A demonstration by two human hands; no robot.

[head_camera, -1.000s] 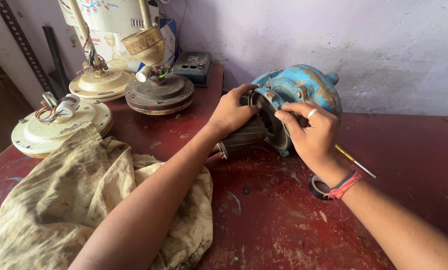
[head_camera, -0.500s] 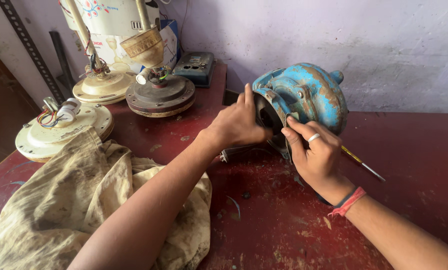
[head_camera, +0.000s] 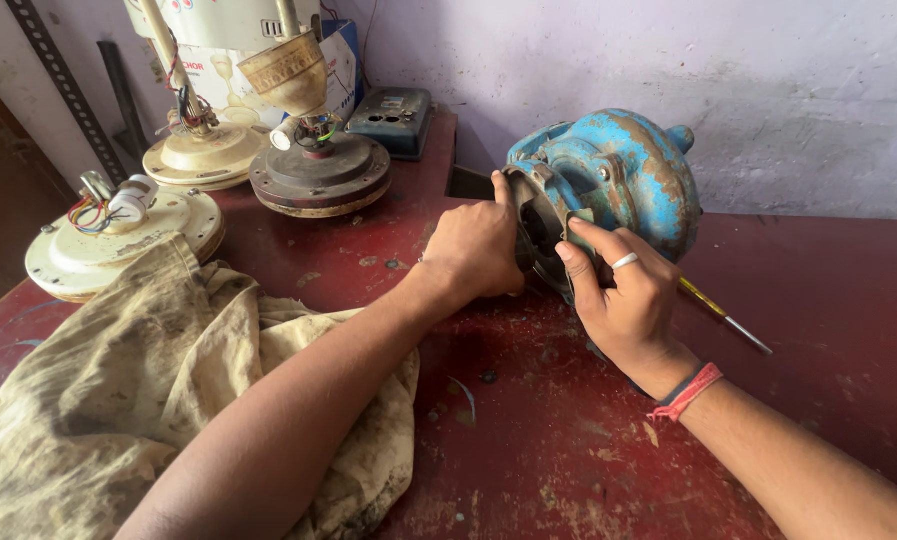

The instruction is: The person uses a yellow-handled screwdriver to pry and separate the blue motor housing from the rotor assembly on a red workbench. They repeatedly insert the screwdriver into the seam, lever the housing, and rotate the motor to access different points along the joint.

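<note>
We grip the blue pump on the red table: left hand clamped on its open end, right hand on the rim.

Single head cam — looks down, fwd over red table, close — wall behind.

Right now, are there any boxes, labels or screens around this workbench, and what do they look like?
Cardboard box: back left against the wall, behind the fan motors; white and blue, with printed lettering and a small picture.
Switch box: back of the table, beside the cardboard box; flat, dark blue-grey.
No screens or signs show.
</note>
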